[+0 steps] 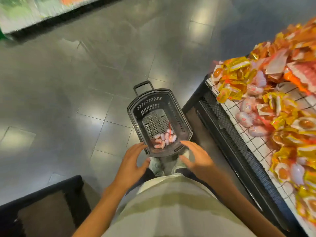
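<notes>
Low and open, the left hand [135, 161], fingers [136, 147] spread apart and lightly bent, thumb out to the side, nothing pinched. In the same pose, the right hand [196, 159], fingers [189, 146] fanned wide, thumb angled inward, nothing gripped either. Between the two sets of fingertips and stretching away beyond them, a black plastic basket [131, 115] down at floor level, its near end framed by both hands: left fingertips at the near left corner of the rim, right fingertips at the near right corner. Actual contact with the rim impossible to tell through the motion blur. Inside the basket, just ahead of the fingertips and heaped against the near end wall, a small pile of pink wrapped packets [164, 139]. At the basket's far end, well away from the fingers, a pull handle [142, 84] sticking up. Between the two thumbs and lower down, a pair of pale shoes [156, 165] on the grey tiled floor [68, 82]. Off to the outer side of the right fingers, near but apart, a dark mesh-sided display stand [227, 130] topped with a white wire grid and piled with yellow, orange and pink packets [256, 103], all blurred. Well behind the left fingers and to their outer side, a dark box [51, 200]. Far ahead of the fingers, across the floor, a blurred shelf base [51, 19].
</notes>
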Available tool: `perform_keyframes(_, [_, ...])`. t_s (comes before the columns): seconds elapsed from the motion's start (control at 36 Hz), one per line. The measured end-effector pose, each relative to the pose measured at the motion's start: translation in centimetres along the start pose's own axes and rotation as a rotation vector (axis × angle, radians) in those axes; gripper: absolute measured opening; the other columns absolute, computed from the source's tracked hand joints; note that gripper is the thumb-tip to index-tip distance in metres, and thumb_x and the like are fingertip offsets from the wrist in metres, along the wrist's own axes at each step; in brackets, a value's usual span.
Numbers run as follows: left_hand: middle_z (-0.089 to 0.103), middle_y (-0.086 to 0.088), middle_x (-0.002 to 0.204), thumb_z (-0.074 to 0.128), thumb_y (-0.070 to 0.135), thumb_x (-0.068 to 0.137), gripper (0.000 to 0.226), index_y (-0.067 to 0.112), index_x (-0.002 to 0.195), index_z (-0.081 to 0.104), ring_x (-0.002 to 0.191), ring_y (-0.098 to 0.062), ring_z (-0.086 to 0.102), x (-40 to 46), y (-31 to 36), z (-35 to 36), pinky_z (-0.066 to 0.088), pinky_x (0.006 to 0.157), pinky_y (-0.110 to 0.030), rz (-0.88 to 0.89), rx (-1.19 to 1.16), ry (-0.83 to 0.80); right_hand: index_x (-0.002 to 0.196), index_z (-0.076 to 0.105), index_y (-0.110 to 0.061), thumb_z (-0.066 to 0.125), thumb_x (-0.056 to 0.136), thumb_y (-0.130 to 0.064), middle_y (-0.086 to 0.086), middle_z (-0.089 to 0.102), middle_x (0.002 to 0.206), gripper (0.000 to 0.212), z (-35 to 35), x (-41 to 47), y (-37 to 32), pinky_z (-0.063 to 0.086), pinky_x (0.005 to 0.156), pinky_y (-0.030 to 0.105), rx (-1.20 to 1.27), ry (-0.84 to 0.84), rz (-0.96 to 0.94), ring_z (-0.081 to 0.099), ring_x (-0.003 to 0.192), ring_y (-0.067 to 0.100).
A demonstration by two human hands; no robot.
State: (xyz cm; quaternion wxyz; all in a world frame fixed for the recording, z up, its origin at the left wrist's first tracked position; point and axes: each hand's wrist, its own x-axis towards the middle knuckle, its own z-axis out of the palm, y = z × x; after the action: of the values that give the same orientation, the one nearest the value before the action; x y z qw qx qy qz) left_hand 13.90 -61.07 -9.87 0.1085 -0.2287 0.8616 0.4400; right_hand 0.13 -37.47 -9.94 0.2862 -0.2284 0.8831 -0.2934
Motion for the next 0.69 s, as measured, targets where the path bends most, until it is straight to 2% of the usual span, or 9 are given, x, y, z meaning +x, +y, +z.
perform_keyframes(0.06, [0.036, 0.025, 0.143, 0.067, 0.03, 0.094, 0.048, 0.028, 0.14, 0.053, 0.131, 0.018, 0.021, -1.0, 0.3, 0.8, 0.009, 0.108, -0.001, 0.037, 0.009, -0.052, 0.136, 0.061, -0.009, 0.074, 0.089, -0.02, 0.001, 0.06, 0.139, 0.05, 0.8, -3.5, 1.2, 0.039, 0.114, 0.036, 0.006, 0.068, 0.034, 0.055, 0.131, 0.016])
perform_keyframes(0.08, [0.036, 0.024, 0.143, 0.067, 0.032, 0.094, 0.049, 0.028, 0.141, 0.052, 0.133, 0.014, 0.023, -1.3, 0.5, 1.1, 0.01, 0.109, -0.002, 0.049, 0.016, -0.078, 0.137, 0.06, -0.009, 0.076, 0.088, -0.02, 0.002, 0.059, 0.141, 0.052, 1.0, -5.1, 1.6, 0.037, 0.115, 0.035, 0.041, 0.067, 0.089, 0.054, 0.133, 0.02])
perform_keyframes(0.17, [0.038, 0.014, 0.152, 0.066, 0.034, 0.095, 0.054, 0.028, 0.145, 0.048, 0.14, -0.002, 0.026, -1.1, 1.6, 1.5, 0.018, 0.116, -0.021, 0.078, 0.07, -0.145, 0.141, 0.057, -0.013, 0.076, 0.089, -0.025, -0.009, 0.053, 0.14, 0.056, 1.0, -9.3, 3.1, 0.022, 0.112, 0.006, 0.117, 0.082, 0.228, 0.049, 0.134, 0.015])
perform_keyframes(0.22, [0.039, 0.008, 0.155, 0.067, 0.033, 0.094, 0.057, 0.027, 0.147, 0.046, 0.144, -0.009, 0.028, -0.3, 2.9, 1.7, 0.02, 0.118, -0.026, 0.122, 0.114, -0.175, 0.146, 0.052, -0.017, 0.074, 0.092, -0.029, -0.013, 0.047, 0.143, 0.059, 0.7, -11.6, 4.2, 0.016, 0.106, -0.003, 0.167, 0.103, 0.27, 0.045, 0.137, 0.011])
perform_keyframes(0.25, [0.039, 0.006, 0.155, 0.068, 0.033, 0.094, 0.058, 0.026, 0.147, 0.046, 0.145, -0.012, 0.029, 0.1, 3.7, 1.7, 0.02, 0.118, -0.027, 0.15, 0.14, -0.187, 0.148, 0.049, -0.019, 0.071, 0.094, -0.032, -0.013, 0.046, 0.147, 0.06, 0.4, -12.5, 4.8, 0.018, 0.108, 0.0, 0.188, 0.114, 0.271, 0.043, 0.139, 0.01])
perform_keyframes(0.36, [0.039, 0.002, 0.156, 0.068, 0.03, 0.094, 0.058, 0.02, 0.147, 0.047, 0.147, -0.016, 0.029, 1.6, 7.5, 2.2, 0.022, 0.122, -0.034, 0.297, 0.239, -0.232, 0.152, 0.04, -0.032, 0.061, 0.096, -0.049, -0.016, 0.038, 0.156, 0.062, -1.3, -15.9, 7.5, 0.032, 0.119, 0.029, 0.237, 0.187, 0.29, 0.035, 0.145, 0.004])
perform_keyframes(0.53, [0.042, -0.005, 0.154, 0.068, 0.023, 0.094, 0.054, 0.013, 0.144, 0.05, 0.147, -0.023, 0.032, 1.3, 14.1, 6.6, 0.021, 0.122, -0.035, 0.49, 0.365, -0.221, 0.149, 0.038, -0.045, 0.055, 0.093, -0.06, -0.027, 0.035, 0.155, 0.061, -3.1, -22.6, 11.4, 0.034, 0.115, 0.025, 0.283, 0.396, 0.271, 0.034, 0.143, -0.002])
perform_keyframes(0.58, [0.04, -0.004, 0.156, 0.068, 0.024, 0.095, 0.055, 0.014, 0.145, 0.049, 0.148, -0.022, 0.029, -0.3, 16.0, 9.3, 0.019, 0.122, -0.034, 0.506, 0.347, -0.237, 0.148, 0.037, -0.047, 0.055, 0.093, -0.06, -0.025, 0.036, 0.155, 0.059, -3.3, -25.5, 12.9, 0.037, 0.113, 0.028, 0.31, 0.457, 0.286, 0.036, 0.141, 0.0])
perform_keyframes(0.69, [0.037, 0.0, 0.158, 0.065, 0.026, 0.097, 0.052, 0.018, 0.145, 0.048, 0.151, -0.021, 0.024, -5.0, 18.7, 16.1, 0.021, 0.124, -0.039, 0.563, 0.281, -0.31, 0.144, 0.036, -0.055, 0.058, 0.093, -0.057, -0.031, 0.035, 0.152, 0.056, -3.0, -31.5, 15.9, 0.035, 0.107, 0.023, 0.394, 0.579, 0.359, 0.035, 0.136, -0.005])
